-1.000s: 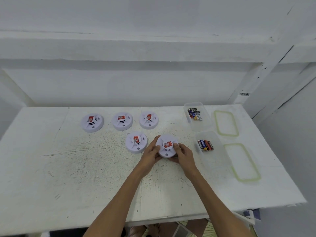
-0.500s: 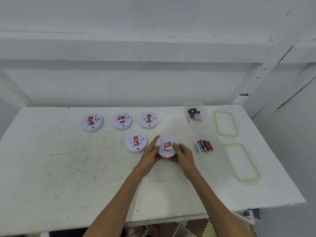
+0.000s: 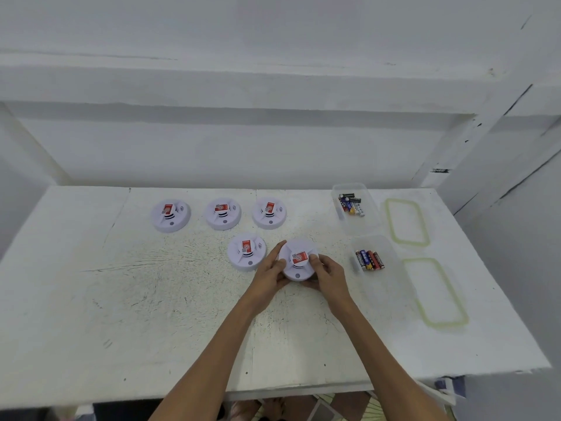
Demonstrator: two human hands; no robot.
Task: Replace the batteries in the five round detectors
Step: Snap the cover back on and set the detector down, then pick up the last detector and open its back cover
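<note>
Detector (image 3: 299, 259), round and white with a red label on top, gripped between both hands just over the table (image 3: 121, 299); not clear whether resting on the surface or lifted slightly off it. Left hand (image 3: 270, 276) wrapped round the left edge of that held detector, thumb laid on the top face, forefinger stretched along the far-left rim. Right hand (image 3: 329, 276) wrapped round the right edge, thumb pressed on top just beside the red label, other fingers tucked below and mostly hidden. Both forearms bare, reaching in from the near side.

Just left of the held detector, close but apart from it: second detector (image 3: 246, 252), flat on the table, red label up.

Farther back and to the left of the held detector: row of three more detectors (image 3: 223, 213), side by side and apart from one another, each with the same red label.

Right of the held detector, near the right hand: near container (image 3: 391, 268), clear and open, with lined-up batteries (image 3: 369, 260) side by side at its far end. Back and right of the held detector: far container (image 3: 349, 186), also clear and open, with jumbled batteries (image 3: 351, 204) in a loose heap. Farther right again: far lid (image 3: 406, 221) and near lid (image 3: 434, 291), both clear with pale green seals, flat on the table, each beside its own container.
</note>
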